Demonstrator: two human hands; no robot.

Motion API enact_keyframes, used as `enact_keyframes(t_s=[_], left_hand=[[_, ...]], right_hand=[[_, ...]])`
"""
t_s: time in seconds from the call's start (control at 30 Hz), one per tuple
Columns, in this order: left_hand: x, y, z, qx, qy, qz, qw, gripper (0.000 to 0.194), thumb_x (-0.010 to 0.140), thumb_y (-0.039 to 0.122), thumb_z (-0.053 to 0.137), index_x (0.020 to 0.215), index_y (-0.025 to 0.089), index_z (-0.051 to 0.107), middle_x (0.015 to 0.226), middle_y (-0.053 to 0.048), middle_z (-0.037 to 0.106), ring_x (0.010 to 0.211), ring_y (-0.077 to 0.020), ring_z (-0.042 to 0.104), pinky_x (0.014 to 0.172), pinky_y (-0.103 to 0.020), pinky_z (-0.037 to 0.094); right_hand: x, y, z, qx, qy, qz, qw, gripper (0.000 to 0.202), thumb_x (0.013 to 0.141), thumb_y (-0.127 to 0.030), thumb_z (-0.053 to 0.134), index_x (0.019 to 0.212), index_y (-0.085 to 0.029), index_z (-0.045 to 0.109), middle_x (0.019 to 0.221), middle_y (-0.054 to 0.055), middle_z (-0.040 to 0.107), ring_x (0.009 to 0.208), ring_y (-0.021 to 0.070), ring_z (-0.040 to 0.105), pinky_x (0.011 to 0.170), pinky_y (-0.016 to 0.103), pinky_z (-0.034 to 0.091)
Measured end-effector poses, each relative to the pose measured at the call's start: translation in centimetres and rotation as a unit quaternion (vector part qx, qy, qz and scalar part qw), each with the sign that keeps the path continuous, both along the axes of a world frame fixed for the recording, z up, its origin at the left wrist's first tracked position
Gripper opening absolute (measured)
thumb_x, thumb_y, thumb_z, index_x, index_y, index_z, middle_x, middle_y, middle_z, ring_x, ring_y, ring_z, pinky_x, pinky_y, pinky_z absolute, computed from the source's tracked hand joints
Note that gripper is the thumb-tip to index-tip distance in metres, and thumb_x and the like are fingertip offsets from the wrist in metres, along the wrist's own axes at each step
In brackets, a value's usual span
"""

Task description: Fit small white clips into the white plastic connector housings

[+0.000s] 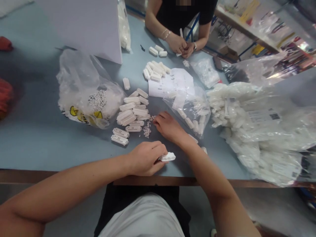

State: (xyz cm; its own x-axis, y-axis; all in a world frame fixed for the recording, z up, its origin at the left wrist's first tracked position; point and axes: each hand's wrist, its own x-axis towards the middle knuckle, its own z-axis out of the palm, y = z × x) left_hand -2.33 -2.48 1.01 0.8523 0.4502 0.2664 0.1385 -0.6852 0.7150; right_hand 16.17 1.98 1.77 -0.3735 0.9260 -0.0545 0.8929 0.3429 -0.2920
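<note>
Near the table's front edge, my left hand (146, 158) is closed around a white plastic housing (168, 156), whose right end sticks out past the fingers. Farther in, my right hand (169, 126) has its fingers curled together at the edge of a scatter of tiny white parts (147, 130). Whatever its fingertips may hold is too small to make out. To the left of those parts lies a loose pile of similar white housings (127, 117), some showing rows of small holes. Two housings (119, 139) lie side by side at the pile's near end.
A clear bag with small parts (101, 102) stands left. Beyond my right hand lie a bag of housings (189, 123) and a printed sheet (182, 79). Large filled bags (259, 121) crowd the right. Opposite, a co-worker's hands (182, 47) handle a white piece.
</note>
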Motion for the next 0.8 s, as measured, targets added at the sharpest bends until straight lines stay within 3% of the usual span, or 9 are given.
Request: enact_keyframes(t_s=[0.1, 0.23, 0.33, 0.47, 0.57, 0.8], left_hand=[[0.0, 0.1, 0.0, -0.013, -0.001, 0.013, 1.000, 0.008, 0.086, 0.024, 0.058, 0.093, 0.021, 0.056, 0.081, -0.001, 0.063, 0.074, -0.0170, 0.060, 0.068, -0.028, 0.043], [0.2, 0.4, 0.6, -0.067, 0.005, 0.053, 0.996, 0.009, 0.085, 0.027, 0.061, 0.091, 0.022, 0.058, 0.078, 0.001, 0.063, 0.068, -0.0148, 0.058, 0.065, -0.027, 0.043], [0.3, 0.9, 1.1, -0.123, 0.004, 0.132, 0.984, 0.012, 0.084, 0.032, 0.064, 0.088, 0.021, 0.060, 0.077, 0.002, 0.064, 0.066, -0.0137, 0.058, 0.063, -0.026, 0.043], [0.5, 1.7, 1.2, -0.179, 0.011, 0.213, 0.960, 0.020, 0.081, 0.039, 0.069, 0.086, 0.021, 0.062, 0.076, 0.002, 0.066, 0.064, -0.0138, 0.059, 0.060, -0.026, 0.044], [0.6, 2.1, 0.9, -0.189, 0.009, 0.240, 0.952, 0.024, 0.080, 0.042, 0.071, 0.086, 0.021, 0.062, 0.075, 0.002, 0.067, 0.064, -0.0139, 0.059, 0.060, -0.026, 0.045], [0.7, 2.5, 0.8, -0.187, 0.011, 0.255, 0.949, 0.022, 0.080, 0.040, 0.070, 0.085, 0.020, 0.063, 0.075, 0.002, 0.067, 0.063, -0.0132, 0.060, 0.059, -0.025, 0.046]], right_hand=[[0.0, -0.3, 0.3, 0.001, 0.009, -0.028, 1.000, 0.013, 0.090, -0.011, 0.053, 0.089, -0.016, 0.066, 0.095, 0.011, 0.063, 0.097, 0.0247, 0.056, 0.085, 0.036, 0.046], [1.4, -1.8, 0.5, 0.006, 0.121, -0.099, 0.988, 0.012, 0.079, -0.009, 0.056, 0.082, -0.020, 0.060, 0.083, 0.004, 0.062, 0.079, 0.0182, 0.056, 0.072, 0.030, 0.044], [2.6, -3.2, 0.9, 0.005, 0.238, -0.152, 0.959, 0.011, 0.076, -0.012, 0.058, 0.080, -0.022, 0.059, 0.073, -0.002, 0.060, 0.067, 0.0138, 0.054, 0.064, 0.027, 0.042], [3.2, -5.0, 1.5, 0.016, 0.372, -0.219, 0.902, 0.009, 0.078, -0.020, 0.063, 0.087, -0.022, 0.065, 0.078, -0.001, 0.066, 0.067, 0.0126, 0.058, 0.061, 0.026, 0.045], [3.1, -5.9, 1.9, -0.009, 0.405, -0.211, 0.890, 0.010, 0.083, -0.023, 0.064, 0.091, -0.023, 0.070, 0.082, 0.001, 0.070, 0.067, 0.0128, 0.060, 0.060, 0.026, 0.047], [3.5, -6.4, 2.4, 0.024, 0.357, -0.090, 0.929, 0.009, 0.088, -0.019, 0.068, 0.091, -0.025, 0.074, 0.088, 0.002, 0.071, 0.078, 0.0153, 0.064, 0.069, 0.028, 0.049]])
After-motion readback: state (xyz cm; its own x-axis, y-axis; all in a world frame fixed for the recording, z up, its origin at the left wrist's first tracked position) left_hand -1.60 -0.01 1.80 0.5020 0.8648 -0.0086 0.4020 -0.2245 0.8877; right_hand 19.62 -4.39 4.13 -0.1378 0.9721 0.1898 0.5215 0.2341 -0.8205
